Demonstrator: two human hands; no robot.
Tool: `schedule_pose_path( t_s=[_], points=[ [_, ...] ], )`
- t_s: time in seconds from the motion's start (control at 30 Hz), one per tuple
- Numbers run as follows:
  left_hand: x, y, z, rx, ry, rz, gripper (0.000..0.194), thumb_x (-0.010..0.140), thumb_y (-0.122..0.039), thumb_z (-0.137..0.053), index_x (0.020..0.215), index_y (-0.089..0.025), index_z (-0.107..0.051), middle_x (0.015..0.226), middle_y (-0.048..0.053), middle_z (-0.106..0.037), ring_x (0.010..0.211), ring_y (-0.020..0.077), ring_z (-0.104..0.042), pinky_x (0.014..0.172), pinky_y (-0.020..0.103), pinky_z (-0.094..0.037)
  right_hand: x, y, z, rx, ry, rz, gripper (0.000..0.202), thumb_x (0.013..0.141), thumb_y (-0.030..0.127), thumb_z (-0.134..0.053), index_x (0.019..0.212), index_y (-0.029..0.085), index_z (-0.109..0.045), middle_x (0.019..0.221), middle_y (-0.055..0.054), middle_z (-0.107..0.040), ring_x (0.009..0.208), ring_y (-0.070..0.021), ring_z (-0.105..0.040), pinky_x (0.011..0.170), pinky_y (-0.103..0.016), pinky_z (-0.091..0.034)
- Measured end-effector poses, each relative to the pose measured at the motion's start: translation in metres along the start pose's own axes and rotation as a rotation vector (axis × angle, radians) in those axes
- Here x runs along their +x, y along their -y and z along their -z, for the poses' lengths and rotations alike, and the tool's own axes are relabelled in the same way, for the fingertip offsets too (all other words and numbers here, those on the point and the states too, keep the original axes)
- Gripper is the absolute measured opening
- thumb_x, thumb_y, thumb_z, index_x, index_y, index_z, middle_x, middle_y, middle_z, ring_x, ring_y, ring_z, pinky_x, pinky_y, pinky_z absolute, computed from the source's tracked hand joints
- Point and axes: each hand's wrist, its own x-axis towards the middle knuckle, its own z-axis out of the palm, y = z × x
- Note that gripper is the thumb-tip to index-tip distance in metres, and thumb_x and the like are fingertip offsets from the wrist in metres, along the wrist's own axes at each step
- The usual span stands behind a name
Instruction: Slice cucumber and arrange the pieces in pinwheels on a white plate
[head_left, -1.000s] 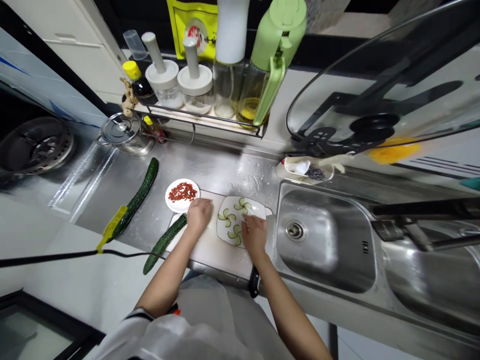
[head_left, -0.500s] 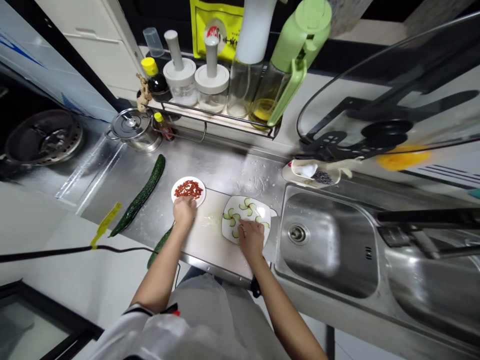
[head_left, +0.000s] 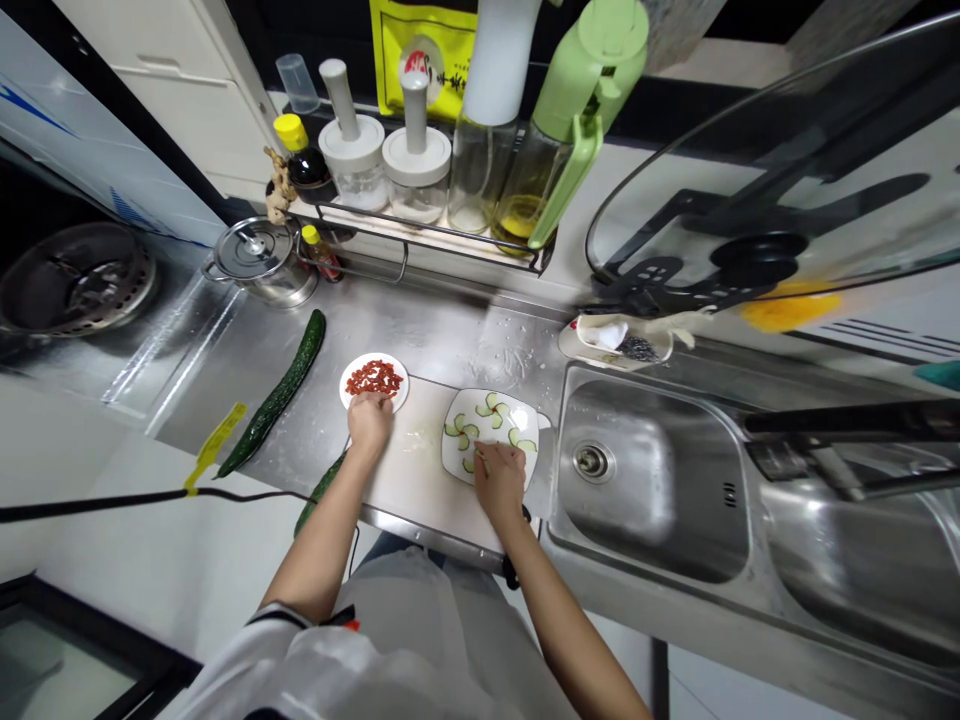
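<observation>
My left hand (head_left: 369, 425) is at the near rim of a small white plate (head_left: 345, 397) bearing red dried berries, which look like goji berries (head_left: 375, 377). Its fingers are curled together, and whatever they hold is hidden. Over a larger white plate (head_left: 517, 408) my right hand (head_left: 501, 475) is closed, with a thin green-edged cucumber slice (head_left: 487, 466) at its fingertips. Cucumber slices lie on this plate in pinwheels, such as the top pinwheel (head_left: 492, 408) with a red dot at its centre. My right hand covers the plate's lower part.
A cutting board (head_left: 412, 480) lies beneath the larger plate. One whole cucumber (head_left: 281, 390) lies left; another cucumber (head_left: 321, 490) is partly behind my left forearm. A sink (head_left: 652, 480) is at the right, a lidded pot (head_left: 259, 262) at the back left, and a condiment rack (head_left: 435, 238) behind.
The whole view has shifted slightly. Both hands stay at the same plates, with my right fingers moved only a little over the larger plate.
</observation>
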Motion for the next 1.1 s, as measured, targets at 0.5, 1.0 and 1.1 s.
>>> schedule_pose_path(
  t_s=[0.5, 1.0, 1.1],
  points=[
    [-0.038, -0.04, 0.005, -0.209, 0.06, -0.194, 0.018, 0.079, -0.025, -0.055, 0.084, -0.018, -0.071, 0.086, 0.006, -0.07, 0.085, 0.02, -0.06, 0.085, 0.033, -0.046, -0.022, -0.015, 0.008, 0.045, -0.054, -0.027, 0.026, 0.085, 0.02, -0.046, 0.1, 0.018, -0.068, 0.089, -0.007, -0.066, 0.088, -0.0203, -0.05, 0.084, -0.034, -0.036],
    [-0.11, -0.143, -0.067, -0.201, 0.319, -0.463, 0.014, 0.08, -0.025, -0.059, 0.077, -0.018, -0.071, 0.077, 0.007, -0.067, 0.084, 0.0218, -0.057, 0.082, 0.038, -0.041, -0.027, -0.056, 0.024, 0.04, -0.128, -0.105, 0.028, 0.083, 0.021, -0.044, 0.101, 0.016, -0.066, 0.092, -0.007, -0.067, 0.089, -0.0196, -0.054, 0.086, -0.035, -0.036],
    [-0.115, -0.15, -0.073, -0.154, 0.324, -0.461, 0.019, 0.082, -0.027, -0.056, 0.076, -0.018, -0.07, 0.077, 0.008, -0.067, 0.084, 0.0226, -0.056, 0.083, 0.041, -0.038, -0.023, -0.06, 0.026, 0.034, -0.138, -0.127, 0.029, 0.084, 0.02, -0.043, 0.101, 0.016, -0.066, 0.093, -0.007, -0.067, 0.088, -0.0194, -0.054, 0.086, -0.035, -0.035]
  ],
)
